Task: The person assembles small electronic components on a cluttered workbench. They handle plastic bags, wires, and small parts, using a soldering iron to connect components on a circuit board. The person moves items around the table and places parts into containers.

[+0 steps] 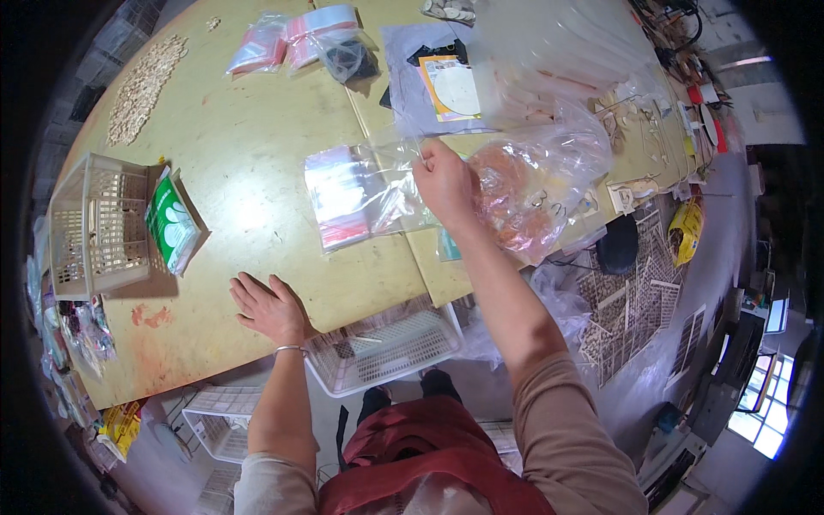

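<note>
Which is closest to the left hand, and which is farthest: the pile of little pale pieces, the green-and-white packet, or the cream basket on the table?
From the left hand, nearest first:
1. Green-and-white packet: to the left and farther up.
2. Cream basket: farther left, past the packet.
3. Pile of pale pieces: far upper left.

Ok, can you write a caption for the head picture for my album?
Right hand holds clear plastic, left hand rests on a yellowish table near a green-and-white packet.

Head-worn fisheye, downward over the table (266, 146)
</note>
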Action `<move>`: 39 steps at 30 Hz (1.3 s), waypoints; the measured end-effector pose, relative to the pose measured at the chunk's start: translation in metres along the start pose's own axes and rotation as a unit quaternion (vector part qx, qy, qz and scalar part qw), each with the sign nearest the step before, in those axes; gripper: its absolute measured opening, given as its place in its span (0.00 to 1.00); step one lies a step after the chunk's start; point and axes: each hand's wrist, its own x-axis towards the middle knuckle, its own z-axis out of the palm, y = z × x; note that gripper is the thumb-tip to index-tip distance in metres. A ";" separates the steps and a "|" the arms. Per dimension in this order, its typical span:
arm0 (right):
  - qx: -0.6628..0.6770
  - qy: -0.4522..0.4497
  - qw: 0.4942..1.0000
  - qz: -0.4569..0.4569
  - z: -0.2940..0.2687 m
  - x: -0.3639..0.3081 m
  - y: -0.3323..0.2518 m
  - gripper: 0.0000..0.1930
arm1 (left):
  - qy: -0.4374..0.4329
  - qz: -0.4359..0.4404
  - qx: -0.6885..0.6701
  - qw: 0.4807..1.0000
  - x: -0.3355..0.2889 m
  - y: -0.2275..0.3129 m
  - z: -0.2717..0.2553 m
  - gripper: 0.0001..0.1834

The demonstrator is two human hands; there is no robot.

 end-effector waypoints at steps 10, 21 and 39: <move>0.492 -0.303 0.785 0.222 -0.023 0.017 0.002 0.12 | 0.003 -0.005 -0.002 1.000 0.000 -0.002 -0.001 0.40; 0.033 -0.278 0.953 -0.116 0.078 0.017 0.052 0.13 | -0.015 -0.017 -0.026 0.999 0.001 0.000 -0.004 0.41; 0.260 0.006 0.965 0.036 0.024 -0.005 0.016 0.03 | -0.003 -0.012 -0.015 1.000 0.001 0.005 -0.009 0.41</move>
